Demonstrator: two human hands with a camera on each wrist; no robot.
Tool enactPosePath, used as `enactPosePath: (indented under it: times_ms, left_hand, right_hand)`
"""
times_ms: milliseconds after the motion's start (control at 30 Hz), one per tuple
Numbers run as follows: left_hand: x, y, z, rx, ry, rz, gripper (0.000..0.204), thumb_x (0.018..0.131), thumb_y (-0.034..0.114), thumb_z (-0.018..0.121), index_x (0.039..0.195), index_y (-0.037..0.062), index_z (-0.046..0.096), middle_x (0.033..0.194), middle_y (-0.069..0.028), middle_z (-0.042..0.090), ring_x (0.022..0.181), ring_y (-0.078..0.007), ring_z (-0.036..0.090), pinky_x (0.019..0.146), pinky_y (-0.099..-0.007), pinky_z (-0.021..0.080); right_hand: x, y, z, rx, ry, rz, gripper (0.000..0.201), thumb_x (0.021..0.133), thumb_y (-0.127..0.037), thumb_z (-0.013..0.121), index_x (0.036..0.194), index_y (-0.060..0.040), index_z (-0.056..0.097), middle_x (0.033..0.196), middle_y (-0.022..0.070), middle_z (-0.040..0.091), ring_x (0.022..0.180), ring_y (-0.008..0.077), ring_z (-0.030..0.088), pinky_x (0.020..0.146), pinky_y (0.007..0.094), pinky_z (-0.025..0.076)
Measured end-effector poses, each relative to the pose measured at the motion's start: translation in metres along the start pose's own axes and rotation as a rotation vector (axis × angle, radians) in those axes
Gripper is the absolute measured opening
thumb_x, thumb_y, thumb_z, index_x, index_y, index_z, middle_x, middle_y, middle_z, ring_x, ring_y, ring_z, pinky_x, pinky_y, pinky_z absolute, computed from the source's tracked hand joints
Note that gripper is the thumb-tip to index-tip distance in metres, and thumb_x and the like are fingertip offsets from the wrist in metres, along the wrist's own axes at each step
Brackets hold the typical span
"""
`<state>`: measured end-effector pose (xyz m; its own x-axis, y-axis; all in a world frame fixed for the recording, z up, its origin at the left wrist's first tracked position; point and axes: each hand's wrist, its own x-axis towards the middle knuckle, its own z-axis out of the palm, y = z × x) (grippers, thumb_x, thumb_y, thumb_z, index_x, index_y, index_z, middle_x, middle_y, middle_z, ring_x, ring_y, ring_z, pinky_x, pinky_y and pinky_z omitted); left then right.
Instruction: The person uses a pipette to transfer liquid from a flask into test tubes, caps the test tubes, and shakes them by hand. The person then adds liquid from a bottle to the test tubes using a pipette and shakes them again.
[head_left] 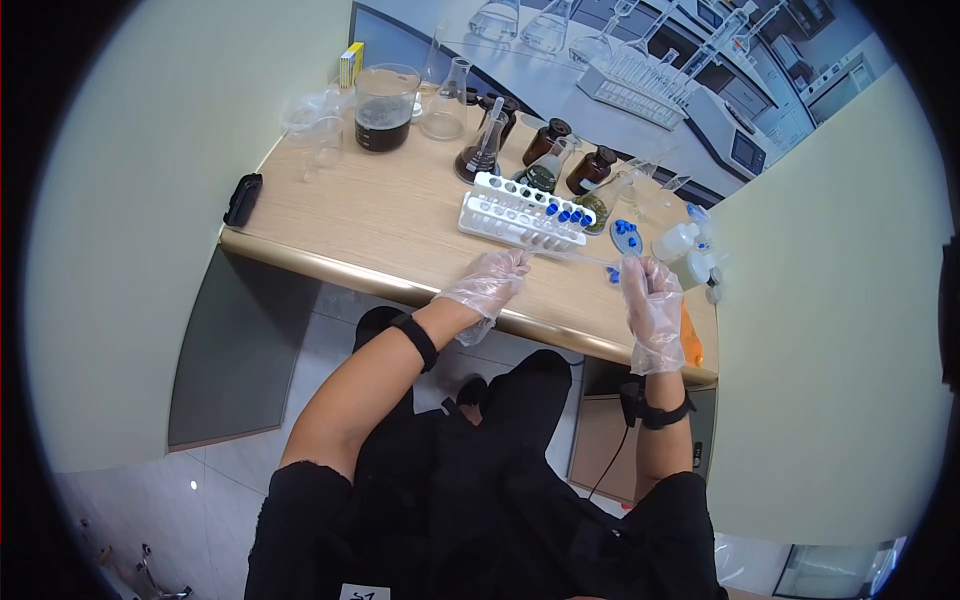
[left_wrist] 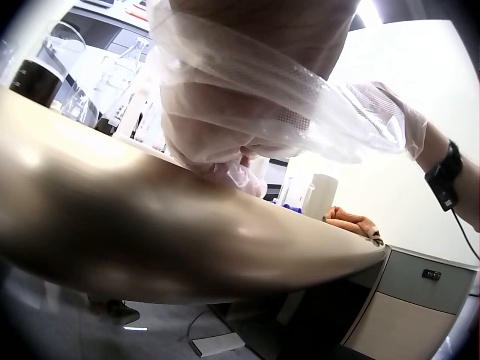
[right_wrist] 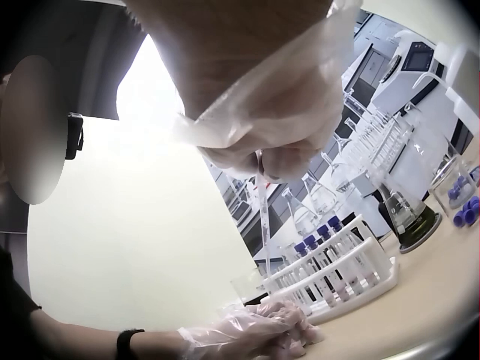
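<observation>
A thin clear tube [head_left: 575, 256] spans the space between both gloved hands, in front of the white rack [head_left: 515, 236]. My right hand [head_left: 655, 310] pinches its right end; in the right wrist view the tube [right_wrist: 264, 225] hangs from the fingers of this hand [right_wrist: 262, 97]. My left hand [head_left: 485, 285] has its fingers curled at the tube's other end, near the table's front edge, and appears to pinch it. Glove film partly hides the contact. The rack [right_wrist: 341, 296] holds several test tubes, some with blue caps [right_wrist: 324, 232].
Behind the rack stand flasks [head_left: 480, 160] and brown bottles [head_left: 592, 172]. A beaker of dark liquid [head_left: 382, 135] is at the back left. Loose blue caps lie in a dish [head_left: 627, 240], near white bottles [head_left: 675, 243]. An orange cloth [head_left: 690, 340] lies at the right edge.
</observation>
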<state>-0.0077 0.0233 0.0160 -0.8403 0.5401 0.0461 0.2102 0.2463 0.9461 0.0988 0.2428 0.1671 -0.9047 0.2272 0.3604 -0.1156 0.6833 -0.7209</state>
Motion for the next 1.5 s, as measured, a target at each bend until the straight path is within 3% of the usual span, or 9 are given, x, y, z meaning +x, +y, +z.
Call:
enactPosePath:
  times_ms: [67,167,467,533,767,967,1167,1233,1500]
  left_hand:
    - [0.000,-0.004,0.003,-0.030,0.064,0.109,0.020,0.090,0.011,0.060,0.108,0.0030,0.063,0.089,-0.0100,0.067,0.082,-0.0185,0.062,0.078,-0.0334,0.050]
    - [0.001,0.000,0.001,-0.002,0.042,0.043,0.016,0.091,0.010,0.060,0.105,0.0034,0.063,0.085,-0.0087,0.064,0.079,-0.0177,0.061,0.077,-0.0338,0.050]
    - [0.002,-0.009,0.007,-0.134,0.061,0.037,0.016,0.091,0.011,0.062,0.106,0.0040,0.063,0.085,-0.0067,0.063,0.081,-0.0145,0.060,0.078,-0.0322,0.050]
    - [0.001,-0.003,0.003,-0.090,0.033,0.011,0.017,0.091,0.011,0.062,0.106,0.0038,0.063,0.087,-0.0070,0.063,0.083,-0.0145,0.060,0.079,-0.0322,0.050]
    - [-0.001,0.003,-0.001,0.026,0.026,0.028,0.021,0.089,0.011,0.063,0.109,0.0026,0.064,0.095,-0.0091,0.069,0.086,-0.0185,0.063,0.081,-0.0327,0.051]
    - [-0.002,0.001,0.002,-0.102,0.045,0.010,0.021,0.089,0.009,0.062,0.109,0.0021,0.064,0.094,-0.0078,0.069,0.085,-0.0176,0.063,0.080,-0.0316,0.050]
    - [-0.002,0.006,-0.002,-0.050,-0.007,-0.030,0.017,0.088,0.009,0.060,0.104,0.0029,0.062,0.087,-0.0055,0.063,0.081,-0.0162,0.060,0.078,-0.0311,0.050]
    - [-0.003,0.007,-0.003,-0.053,0.004,-0.011,0.017,0.088,0.009,0.060,0.103,0.0029,0.062,0.086,-0.0058,0.062,0.081,-0.0161,0.059,0.079,-0.0311,0.050]
    - [0.000,-0.002,0.000,-0.004,0.031,0.056,0.024,0.086,0.010,0.061,0.110,0.0029,0.064,0.094,-0.0104,0.069,0.085,-0.0203,0.065,0.081,-0.0330,0.053]
  right_hand:
    - [-0.001,0.000,-0.001,0.021,-0.015,0.033,0.026,0.104,-0.021,0.068,0.089,-0.0006,0.067,0.070,-0.0014,0.052,0.066,0.0084,0.043,0.059,0.0302,0.037]
    - [-0.003,0.004,0.001,0.054,-0.030,-0.019,0.025,0.104,-0.022,0.067,0.089,-0.0013,0.068,0.071,0.0004,0.052,0.066,0.0094,0.044,0.060,0.0305,0.037]
    - [-0.008,0.002,0.001,-0.067,0.026,-0.121,0.042,0.104,-0.027,0.068,0.073,-0.0035,0.051,0.068,0.0007,0.040,0.065,0.0115,0.034,0.059,0.0352,0.031]
    - [-0.010,0.003,0.001,0.066,-0.004,0.052,0.046,0.105,-0.028,0.067,0.070,-0.0038,0.048,0.067,0.0009,0.039,0.065,0.0117,0.034,0.059,0.0357,0.031]
    - [-0.010,0.021,0.004,0.101,-0.015,0.092,0.048,0.105,-0.027,0.067,0.068,-0.0051,0.045,0.065,-0.0004,0.038,0.063,0.0117,0.032,0.057,0.0362,0.029]
    - [-0.011,0.014,0.005,0.187,-0.033,0.130,0.045,0.105,-0.026,0.066,0.071,-0.0035,0.047,0.064,0.0030,0.038,0.062,0.0137,0.033,0.058,0.0365,0.030]
    - [-0.012,0.004,0.003,0.012,0.005,0.042,0.036,0.104,-0.027,0.067,0.081,-0.0011,0.058,0.071,0.0054,0.049,0.069,0.0161,0.042,0.065,0.0363,0.038]
    - [-0.012,0.002,0.003,-0.108,0.036,-0.231,0.031,0.103,-0.026,0.068,0.087,-0.0003,0.064,0.076,0.0062,0.055,0.071,0.0162,0.046,0.066,0.0349,0.041]
    - [-0.009,-0.013,0.004,-0.101,0.047,-0.084,0.028,0.103,-0.024,0.068,0.092,0.0010,0.067,0.082,0.0084,0.060,0.074,0.0161,0.051,0.070,0.0344,0.044]
